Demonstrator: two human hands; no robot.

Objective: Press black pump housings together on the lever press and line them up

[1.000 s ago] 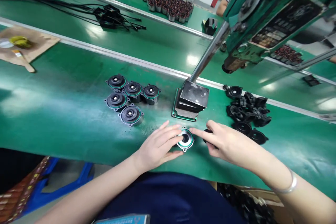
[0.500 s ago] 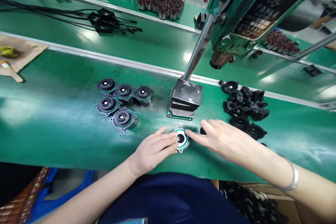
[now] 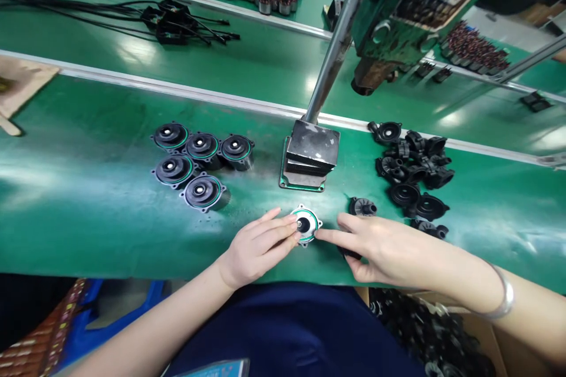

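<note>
A round metal-rimmed housing (image 3: 312,219) with a green sealing ring and dark centre sits on the green bench in front of me. My left hand (image 3: 260,247) grips its left side, fingertips closed on the rim and near the middle. The index finger of my right hand (image 3: 375,244) touches the ring's right edge. Between that hand's thumb and fingers is a black plastic part (image 3: 350,251), mostly hidden under the hand. Just beyond my right knuckles lies a black ribbed cover with a spout (image 3: 363,206).
Several black housings with green rings (image 3: 201,189) stand at left. Black plastic covers (image 3: 411,174) are piled at right. A press base block (image 3: 313,144) and its post (image 3: 329,59) rise ahead, the green press head (image 3: 384,29) overhanging. Cables (image 3: 172,20) lie behind the rail.
The view has shifted slightly. My right hand has moved down along the housing's right edge, uncovering the ribbed cover behind it. My left hand stays on the housing.
</note>
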